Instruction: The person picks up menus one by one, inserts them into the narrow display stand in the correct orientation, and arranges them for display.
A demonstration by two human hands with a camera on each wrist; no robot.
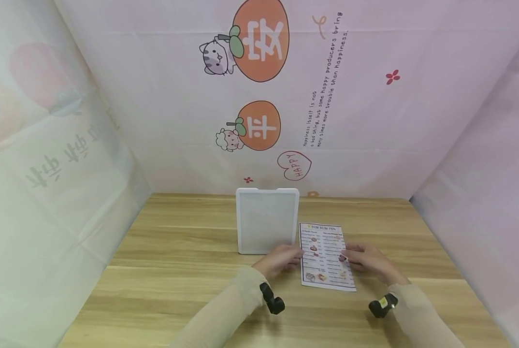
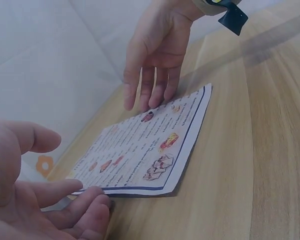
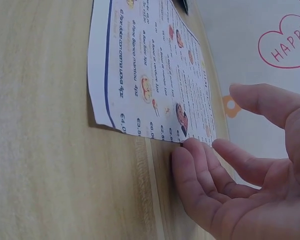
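Your left hand and right hand, relaxed, touched opposite edges of the menu, head view's lower right, apparently steadying it.

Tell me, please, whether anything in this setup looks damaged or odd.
The dim sum menu looks badly trimmed beside the right hand, its prices apparently cut off. The backdrop also looks turned, with its lettering running sideways.

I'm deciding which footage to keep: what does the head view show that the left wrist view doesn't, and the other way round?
Only the head view shows the white-framed board and the cat drawing.
Only the left wrist view shows the palm sides of the left hand and right hand.
Both show those hands, the menu sheet and the wooden table.
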